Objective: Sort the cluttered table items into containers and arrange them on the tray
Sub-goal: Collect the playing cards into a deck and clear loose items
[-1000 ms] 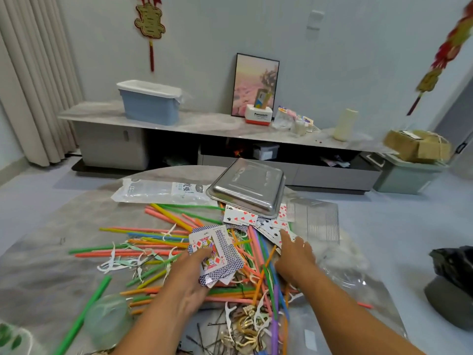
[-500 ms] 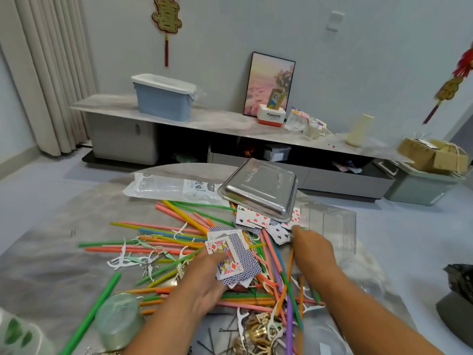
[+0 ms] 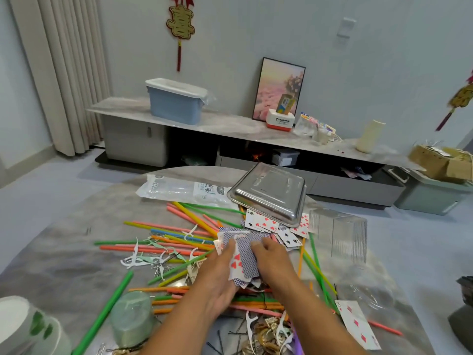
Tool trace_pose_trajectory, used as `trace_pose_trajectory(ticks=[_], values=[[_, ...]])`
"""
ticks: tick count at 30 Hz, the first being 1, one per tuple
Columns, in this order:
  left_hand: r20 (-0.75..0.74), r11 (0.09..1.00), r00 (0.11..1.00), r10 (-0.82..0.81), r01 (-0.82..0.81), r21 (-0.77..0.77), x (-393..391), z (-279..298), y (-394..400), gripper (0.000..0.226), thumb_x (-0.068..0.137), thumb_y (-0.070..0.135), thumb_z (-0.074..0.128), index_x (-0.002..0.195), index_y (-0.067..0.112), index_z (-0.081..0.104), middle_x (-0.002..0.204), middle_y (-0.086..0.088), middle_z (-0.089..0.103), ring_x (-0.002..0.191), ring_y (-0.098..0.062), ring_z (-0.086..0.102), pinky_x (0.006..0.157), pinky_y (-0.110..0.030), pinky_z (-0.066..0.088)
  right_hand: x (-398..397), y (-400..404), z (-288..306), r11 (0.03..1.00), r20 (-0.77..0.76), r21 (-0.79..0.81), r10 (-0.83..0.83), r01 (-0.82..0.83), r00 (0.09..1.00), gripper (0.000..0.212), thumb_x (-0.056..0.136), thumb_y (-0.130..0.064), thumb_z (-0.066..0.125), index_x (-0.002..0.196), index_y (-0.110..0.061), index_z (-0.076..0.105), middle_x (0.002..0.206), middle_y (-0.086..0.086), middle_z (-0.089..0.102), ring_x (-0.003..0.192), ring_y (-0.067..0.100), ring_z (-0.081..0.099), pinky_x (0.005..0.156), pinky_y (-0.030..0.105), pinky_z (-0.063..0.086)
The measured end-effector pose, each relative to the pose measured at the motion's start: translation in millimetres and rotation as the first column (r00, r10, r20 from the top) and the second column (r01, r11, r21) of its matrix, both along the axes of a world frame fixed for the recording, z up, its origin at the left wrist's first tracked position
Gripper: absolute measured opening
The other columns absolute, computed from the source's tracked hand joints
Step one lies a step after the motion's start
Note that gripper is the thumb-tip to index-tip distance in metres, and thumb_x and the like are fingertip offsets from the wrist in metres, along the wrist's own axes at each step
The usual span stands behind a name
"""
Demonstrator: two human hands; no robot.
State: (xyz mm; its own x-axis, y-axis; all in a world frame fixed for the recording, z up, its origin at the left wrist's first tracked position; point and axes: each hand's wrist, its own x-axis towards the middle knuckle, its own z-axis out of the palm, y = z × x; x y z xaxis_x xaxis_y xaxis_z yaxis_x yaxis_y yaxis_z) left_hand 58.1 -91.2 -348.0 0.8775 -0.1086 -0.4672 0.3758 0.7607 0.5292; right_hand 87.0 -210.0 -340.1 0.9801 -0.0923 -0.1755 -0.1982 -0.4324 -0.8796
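A loose stack of playing cards (image 3: 243, 254), mostly blue backs up, sits between my two hands at the table's middle. My left hand (image 3: 217, 280) holds the stack from the left, thumb on top. My right hand (image 3: 271, 260) grips its right side with curled fingers. More cards (image 3: 266, 222) lie spread under the edge of an upturned steel tray (image 3: 268, 193). One card (image 3: 358, 325) lies alone at the right. Coloured straws (image 3: 179, 239), white floss picks (image 3: 138, 260) and hairpins (image 3: 230, 336) litter the marble table (image 3: 64, 252).
A clear plastic box (image 3: 337, 231) stands right of the tray. A plastic bag (image 3: 184, 189) lies at the far side. A green cup (image 3: 130, 319) and a white bowl (image 3: 23, 326) sit near left. A clear bag (image 3: 366, 295) is at the right.
My right hand left the cards near the tray and came back to the stack. Both hands now hold the cards together. The stack turned from face up to mostly backs up.
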Motion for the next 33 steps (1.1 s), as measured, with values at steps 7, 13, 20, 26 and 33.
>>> trace_pose_trajectory(ticks=[7,13,20,26,33], values=[[-0.061,0.987,0.992,0.111,-0.103,0.122,15,-14,8,0.032,0.101,-0.005,0.051,0.132,0.001,0.056,0.122,-0.022,0.068,0.113,-0.04,0.064,0.095,-0.054,0.053,41,-37,-6,0.631,0.203,-0.765,0.048,0.128,0.978,0.048,0.09,-0.027,0.061,0.138,-0.027,0.056,0.138,0.003,0.055,0.128,0.027,0.05,0.107,0.045,0.041],[-0.074,0.986,0.99,0.122,-0.113,0.119,24,-22,5,0.03,0.101,-0.007,0.05,0.13,-0.001,0.057,0.123,-0.023,0.067,0.114,-0.041,0.063,0.102,-0.058,0.048,86,-86,-15,0.336,-0.124,-0.925,0.177,-0.178,0.976,0.085,0.087,-0.04,0.072,0.156,-0.034,0.022,0.158,0.012,0.031,0.14,0.036,0.039,0.111,0.052,0.04],[-0.082,0.986,0.988,0.13,-0.12,0.118,25,-28,7,0.028,0.1,-0.006,0.051,0.126,0.0,0.061,0.117,-0.021,0.07,0.108,-0.039,0.066,0.09,-0.051,0.054,94,-79,-29,0.178,-0.095,-0.969,0.37,-0.171,0.924,0.047,0.101,-0.039,0.048,0.145,-0.027,0.037,0.135,0.008,0.053,0.113,0.033,0.062,0.088,0.044,0.054],[-0.072,0.984,0.988,0.139,-0.13,0.118,24,-27,7,0.026,0.1,-0.007,0.05,0.123,0.001,0.061,0.119,-0.021,0.07,0.111,-0.04,0.065,0.097,-0.055,0.052,95,-73,-19,0.299,-0.115,-0.93,0.31,-0.212,0.944,0.043,0.094,-0.04,0.047,0.136,-0.033,0.051,0.139,0.003,0.054,0.115,0.03,0.062,0.092,0.044,0.051],[-0.086,0.985,0.984,0.154,-0.145,0.097,23,-27,7,0.028,0.1,-0.007,0.051,0.125,0.0,0.061,0.119,-0.022,0.07,0.109,-0.04,0.066,0.088,-0.049,0.055,108,-51,-4,0.528,0.042,-0.829,0.386,-0.184,0.921,0.063,0.087,-0.036,0.062,0.148,-0.029,0.048,0.144,0.002,0.057,0.124,0.026,0.059,0.1,0.043,0.052]])
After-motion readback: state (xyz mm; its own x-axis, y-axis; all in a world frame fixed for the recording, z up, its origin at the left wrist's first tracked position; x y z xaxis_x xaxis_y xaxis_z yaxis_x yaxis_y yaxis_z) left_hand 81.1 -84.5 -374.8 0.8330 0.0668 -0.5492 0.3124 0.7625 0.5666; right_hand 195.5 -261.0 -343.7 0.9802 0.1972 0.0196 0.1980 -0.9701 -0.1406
